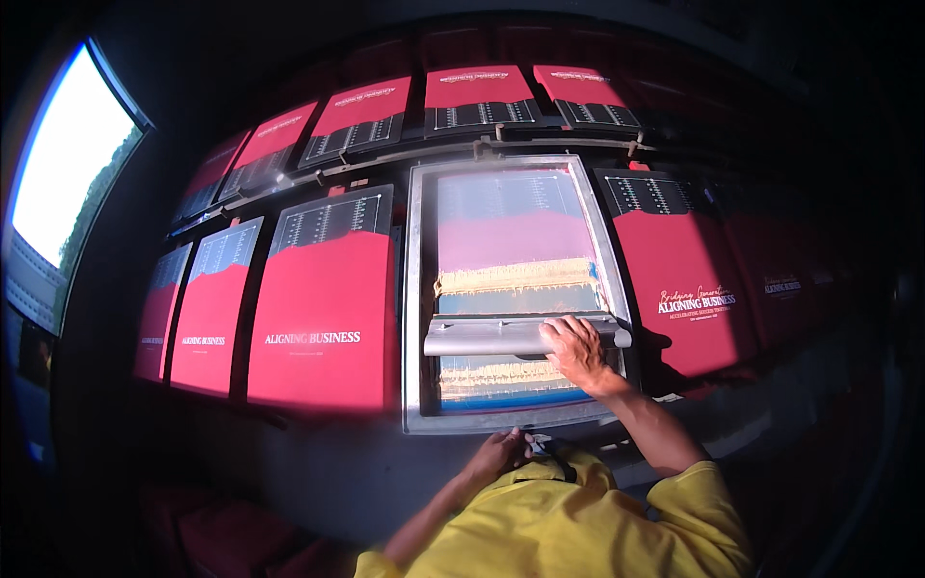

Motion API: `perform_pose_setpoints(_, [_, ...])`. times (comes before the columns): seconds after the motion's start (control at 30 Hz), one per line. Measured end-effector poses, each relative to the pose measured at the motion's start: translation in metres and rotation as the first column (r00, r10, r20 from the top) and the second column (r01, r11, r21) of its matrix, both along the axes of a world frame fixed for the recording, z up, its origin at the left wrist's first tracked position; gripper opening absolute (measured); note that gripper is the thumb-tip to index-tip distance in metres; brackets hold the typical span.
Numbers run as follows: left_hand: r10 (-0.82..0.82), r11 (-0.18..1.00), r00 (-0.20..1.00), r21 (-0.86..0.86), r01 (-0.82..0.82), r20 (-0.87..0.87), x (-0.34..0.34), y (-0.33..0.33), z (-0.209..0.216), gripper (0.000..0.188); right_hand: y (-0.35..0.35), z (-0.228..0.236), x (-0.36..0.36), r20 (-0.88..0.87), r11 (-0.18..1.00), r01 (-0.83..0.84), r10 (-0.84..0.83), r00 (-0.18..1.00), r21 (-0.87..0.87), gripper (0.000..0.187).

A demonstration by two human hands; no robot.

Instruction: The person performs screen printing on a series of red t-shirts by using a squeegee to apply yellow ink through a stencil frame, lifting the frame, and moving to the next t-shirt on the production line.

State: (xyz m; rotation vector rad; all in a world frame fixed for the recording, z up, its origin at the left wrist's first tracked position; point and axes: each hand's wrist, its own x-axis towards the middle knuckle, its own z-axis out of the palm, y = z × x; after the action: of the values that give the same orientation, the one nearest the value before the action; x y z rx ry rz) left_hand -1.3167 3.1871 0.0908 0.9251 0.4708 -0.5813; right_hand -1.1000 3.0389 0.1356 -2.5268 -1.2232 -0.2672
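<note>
A screen printing frame (412,289) with a pale metal border lies in front of me, over a red and black printed panel that shows through its mesh. Across the mesh rests a wide grey squeegee (482,337). My right hand (576,349) is closed over the squeegee's bar, right of its middle. Cream-coloured ink (515,276) lies in a thick band beyond the squeegee, with more on the near side. Close to my body, by the near edge of the frame, my left hand (503,451) has its fingers curled together; what they hold, if anything, is unclear.
Red and black printed panels (323,299) lie in a row to the left, with another panel (674,270) at the right. Behind a metal rail (414,152) with small stops runs a second row of panels (479,96). A bright window (72,144) stands far left.
</note>
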Motion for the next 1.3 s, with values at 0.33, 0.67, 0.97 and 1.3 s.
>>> perform_pose_setpoints(0.33, [0.001, 0.996, 0.998, 0.087, 0.005, -0.068, -0.003, -0.002, -0.014, 0.035, 0.031, -0.026, 0.073, 0.009, 1.0, -0.001, 0.002, 1.0, -0.025, 0.039])
perform_pose_setpoints(0.67, [0.02, 0.997, 0.995, -0.066, -0.027, -0.1, 0.005, 0.001, 0.002, 0.03, 0.039, 0.056, 0.147, -0.695, 0.944, -0.016, -0.232, 0.681, -0.331, 0.04])
perform_pose_setpoints(0.97, [-0.023, 0.997, 0.999, -0.071, 0.022, -0.023, -0.001, 0.007, -0.007, 0.031, -0.018, 0.015, -0.054, -0.069, 0.995, -0.031, 0.024, 0.997, -0.096, 0.019])
perform_pose_setpoints(1.3, [-0.769, -0.192, 0.629, 0.899, -0.394, 0.112, 0.054, 0.11, 0.079, 0.042, -0.026, 0.026, -0.07, 0.11, 1.0, 0.008, -0.006, 0.994, -0.023, 0.027])
